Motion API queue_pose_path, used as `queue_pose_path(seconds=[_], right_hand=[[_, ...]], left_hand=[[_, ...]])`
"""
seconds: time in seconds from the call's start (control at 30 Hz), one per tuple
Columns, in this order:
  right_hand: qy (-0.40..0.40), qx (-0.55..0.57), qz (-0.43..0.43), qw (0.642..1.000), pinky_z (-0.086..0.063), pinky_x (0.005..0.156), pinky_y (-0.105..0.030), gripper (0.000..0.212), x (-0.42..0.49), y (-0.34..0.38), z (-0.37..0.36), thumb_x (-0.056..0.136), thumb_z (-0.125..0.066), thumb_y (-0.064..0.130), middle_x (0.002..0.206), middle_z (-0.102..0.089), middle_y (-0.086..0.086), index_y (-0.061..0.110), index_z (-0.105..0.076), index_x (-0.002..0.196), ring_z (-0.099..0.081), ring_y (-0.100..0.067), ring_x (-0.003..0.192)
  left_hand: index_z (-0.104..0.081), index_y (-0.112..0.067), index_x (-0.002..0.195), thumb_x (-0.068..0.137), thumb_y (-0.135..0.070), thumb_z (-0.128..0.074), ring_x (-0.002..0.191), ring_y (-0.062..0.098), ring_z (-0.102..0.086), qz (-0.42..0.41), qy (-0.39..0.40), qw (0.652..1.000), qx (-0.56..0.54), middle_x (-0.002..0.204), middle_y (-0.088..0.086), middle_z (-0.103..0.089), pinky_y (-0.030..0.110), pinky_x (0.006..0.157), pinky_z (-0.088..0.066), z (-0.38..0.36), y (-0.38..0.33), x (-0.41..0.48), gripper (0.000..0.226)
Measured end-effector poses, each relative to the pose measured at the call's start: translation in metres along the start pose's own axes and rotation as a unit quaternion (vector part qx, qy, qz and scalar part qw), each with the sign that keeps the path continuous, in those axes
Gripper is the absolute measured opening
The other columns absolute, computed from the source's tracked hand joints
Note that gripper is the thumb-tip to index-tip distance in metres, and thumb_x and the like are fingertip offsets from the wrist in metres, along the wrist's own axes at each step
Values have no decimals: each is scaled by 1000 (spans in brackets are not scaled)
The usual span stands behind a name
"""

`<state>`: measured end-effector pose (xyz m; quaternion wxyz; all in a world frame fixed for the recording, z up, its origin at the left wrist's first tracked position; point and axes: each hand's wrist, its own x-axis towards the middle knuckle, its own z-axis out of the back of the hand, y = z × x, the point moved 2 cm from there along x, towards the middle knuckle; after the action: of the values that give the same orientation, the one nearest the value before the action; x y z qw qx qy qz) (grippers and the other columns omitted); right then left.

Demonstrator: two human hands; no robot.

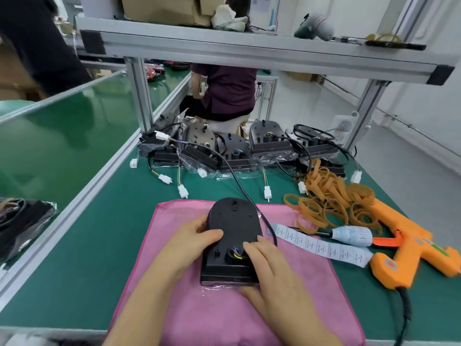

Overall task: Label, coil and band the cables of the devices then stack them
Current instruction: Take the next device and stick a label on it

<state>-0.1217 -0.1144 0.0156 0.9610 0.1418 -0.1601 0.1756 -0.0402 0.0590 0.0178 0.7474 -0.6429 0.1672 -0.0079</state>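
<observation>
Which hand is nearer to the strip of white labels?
Right. The right hand rests on the device, just left of the label strip; the left hand grips the device's opposite side.

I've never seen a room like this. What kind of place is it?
Probably a factory assembly line: a green-topped workbench with an aluminium frame, a row of matching black plastic devices trailing cables, and a heap of tan rubber bands beside a strip of white paper labels.
</observation>
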Motion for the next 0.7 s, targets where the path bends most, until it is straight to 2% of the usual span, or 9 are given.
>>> queue_pose_path(seconds=[0.1,0.17,0.2,0.23,0.3,0.37,0.43,0.57,0.7], right_hand=[[22,29,17,999,-51,83,-13,84,-4,-1,0,53,-88,45,127,-57,8,19,-59,128,-52,-10,124],[49,94,0,994,-26,106,-6,81,-6,-7,2,71,-66,60,143,-31,24,35,-35,141,-22,6,138],[62,137,-34,988,-17,109,-6,73,-5,-15,6,77,-53,64,144,-26,28,39,-30,141,-17,9,138],[33,163,-71,983,-20,108,-10,62,-4,-26,12,82,-46,61,142,-33,27,38,-36,139,-24,5,136],[-40,74,-147,986,-33,102,-23,42,4,-60,25,91,-48,42,134,-49,12,30,-50,131,-42,-9,126],[14,-105,-213,971,-39,95,-34,35,18,-96,36,93,-49,34,127,-55,5,28,-55,127,-48,-18,118],[112,-177,-244,947,-41,90,-37,35,31,-120,36,92,-48,43,122,-57,4,29,-56,123,-50,-21,113],[163,-134,-215,954,-35,94,-38,48,53,-130,18,81,-55,59,130,-51,4,39,-54,123,-42,-23,120],[199,-93,-207,953,-33,90,-36,47,69,-128,8,73,-67,57,129,-45,3,41,-57,116,-36,-23,119]], left_hand=[[-68,-24,110,69,-26,-60,102,13,-69,-1,-14,1000,10,105,-7,-75,36,96,-52,-1,0,-2,42],[-68,-21,111,72,-21,-61,101,15,-70,-9,-12,1000,26,105,-4,-75,36,96,-52,-2,0,-2,39],[-68,-20,112,78,-16,-62,102,16,-70,-15,-7,999,37,105,-3,-75,36,95,-53,-1,0,-2,35],[-68,-18,113,83,-9,-61,103,17,-70,-22,-2,999,45,106,-3,-75,36,95,-53,-1,-1,-2,32],[-69,-17,112,88,-4,-59,102,18,-70,-38,-7,997,65,105,-2,-75,39,95,-54,1,-2,-1,29],[-70,-19,112,85,-17,-64,107,18,-67,-63,-34,993,96,109,-2,-73,43,97,-51,2,-6,0,27],[-71,-22,112,78,-34,-65,115,18,-60,-98,-83,979,160,115,-3,-70,43,102,-45,-1,-12,5,37],[-66,-20,117,83,-35,-70,121,19,-48,-139,-159,941,263,122,0,-60,31,105,-36,-16,-25,16,38],[-66,-23,116,84,-36,-70,115,20,-43,-151,-135,934,292,117,-2,-55,27,94,-34,-34,-35,24,35]])
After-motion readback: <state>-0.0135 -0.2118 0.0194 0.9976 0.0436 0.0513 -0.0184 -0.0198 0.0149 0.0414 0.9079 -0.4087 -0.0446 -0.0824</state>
